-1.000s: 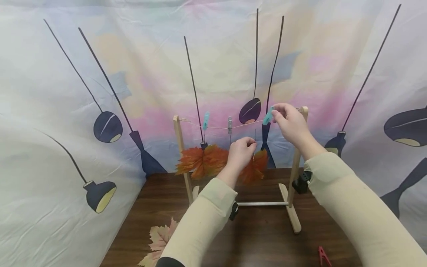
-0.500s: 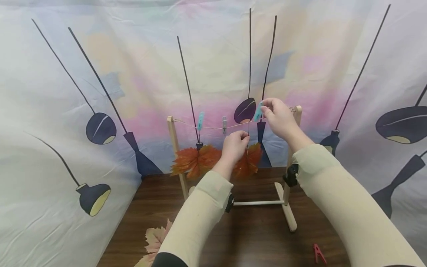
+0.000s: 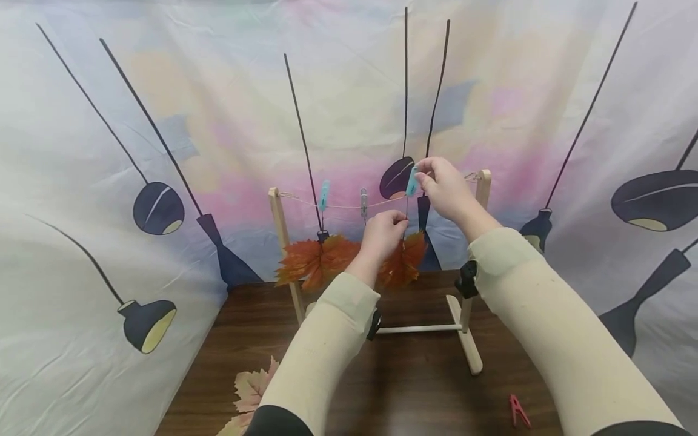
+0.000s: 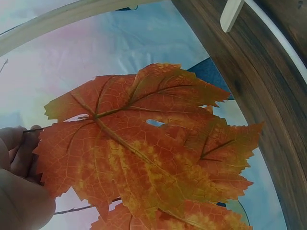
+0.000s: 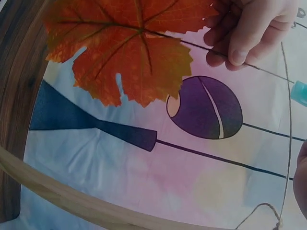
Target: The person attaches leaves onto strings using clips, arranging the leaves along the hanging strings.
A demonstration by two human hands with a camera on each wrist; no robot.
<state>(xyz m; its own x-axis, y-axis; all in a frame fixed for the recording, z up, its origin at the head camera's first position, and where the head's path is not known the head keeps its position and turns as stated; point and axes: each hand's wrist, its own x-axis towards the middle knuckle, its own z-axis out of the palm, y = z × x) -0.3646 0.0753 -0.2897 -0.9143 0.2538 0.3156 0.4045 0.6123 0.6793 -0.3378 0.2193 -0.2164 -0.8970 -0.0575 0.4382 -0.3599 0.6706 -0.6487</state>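
My left hand (image 3: 394, 226) pinches the thin stem of an orange maple leaf (image 3: 402, 265) and holds it up just under the string (image 3: 343, 208) of a small wooden rack (image 3: 483, 181). In the left wrist view the leaf (image 4: 144, 158) hangs beside my fingertips (image 4: 19, 151). My right hand (image 3: 424, 179) pinches a teal clothespin (image 3: 411, 180) at the string, directly above the stem. In the right wrist view the leaf (image 5: 129, 52), the teal pin (image 5: 300, 92) and the string (image 5: 288, 120) all show.
Another orange leaf (image 3: 308, 261) hangs from a blue pin (image 3: 324, 195); a clear pin (image 3: 363, 202) sits on the string beside it. Pale leaves (image 3: 249, 395) lie at the table's front left, a red clothespin (image 3: 518, 410) at the front right. A printed cloth backdrop hangs behind.
My right hand has carried the teal pin leftward along the string until it is over the stem. My left hand has lifted the leaf slightly closer to the string.
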